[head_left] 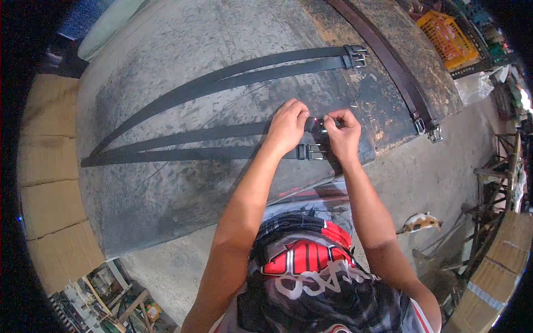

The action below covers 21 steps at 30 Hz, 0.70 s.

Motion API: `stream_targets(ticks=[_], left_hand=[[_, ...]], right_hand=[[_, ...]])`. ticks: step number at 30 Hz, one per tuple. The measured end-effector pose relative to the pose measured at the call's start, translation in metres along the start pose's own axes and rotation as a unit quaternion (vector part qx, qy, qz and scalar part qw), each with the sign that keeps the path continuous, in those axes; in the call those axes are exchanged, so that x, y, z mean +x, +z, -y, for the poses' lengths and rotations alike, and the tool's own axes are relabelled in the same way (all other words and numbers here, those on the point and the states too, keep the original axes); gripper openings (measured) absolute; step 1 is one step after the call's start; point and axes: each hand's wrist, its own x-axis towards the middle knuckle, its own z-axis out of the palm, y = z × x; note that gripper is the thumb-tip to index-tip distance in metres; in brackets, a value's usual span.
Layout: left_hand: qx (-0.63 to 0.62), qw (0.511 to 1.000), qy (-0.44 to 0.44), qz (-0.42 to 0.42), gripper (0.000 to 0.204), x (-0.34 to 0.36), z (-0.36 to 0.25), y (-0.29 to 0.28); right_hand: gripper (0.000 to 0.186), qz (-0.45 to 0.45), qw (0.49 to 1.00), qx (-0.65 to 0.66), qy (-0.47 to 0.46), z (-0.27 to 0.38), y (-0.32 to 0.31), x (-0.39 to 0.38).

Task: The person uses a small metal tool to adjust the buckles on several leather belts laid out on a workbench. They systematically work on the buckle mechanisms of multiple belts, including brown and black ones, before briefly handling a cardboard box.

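Both my hands are at the buckle end of a black belt [222,132] that lies across the dark worktable. My left hand [286,126] is closed over the strap just left of the buckle. My right hand [343,130] pinches the buckle [318,126], whose details the fingers partly cover. Just below, nearer me, another black belt [222,152] lies flat with its silver buckle [316,151] beside my right hand. Farther off, two black straps [222,83] end side by side at silver buckles [356,57]. All the black straps converge at the table's left side.
Brown belts [388,61] lie along the worktable's [166,205] right side, buckles near the edge. A yellow-orange crate [447,36] stands at the far right. Cardboard [50,127] borders the left. A cat [422,222] lies on the floor at the right, near wooden frames [502,166].
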Motion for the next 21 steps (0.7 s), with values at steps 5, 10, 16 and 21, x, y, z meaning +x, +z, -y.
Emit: stream_targets(ticks=[5,10,16,21], left_hand=[[-0.014,1.000,-0.022,0.011,0.004,-0.003,0.002,-0.004],[-0.061,0.998,-0.001,-0.008,0.005,-0.013,0.017,-0.004],[-0.065,0.998,-0.022,0.010,0.007,-0.011,0.019,-0.005],[-0.066,0.997,-0.028,0.004,0.006,-0.011,0.018,-0.004]], right_hand=[[0.009,0.001,1.000,0.029,-0.006,-0.001,0.000,-0.001],[0.009,0.059,0.997,0.028,-0.042,0.000,-0.002,-0.006],[0.008,0.092,0.993,-0.005,-0.080,0.011,-0.002,-0.005],[0.008,0.100,0.991,-0.017,-0.091,0.010,-0.001,-0.005]])
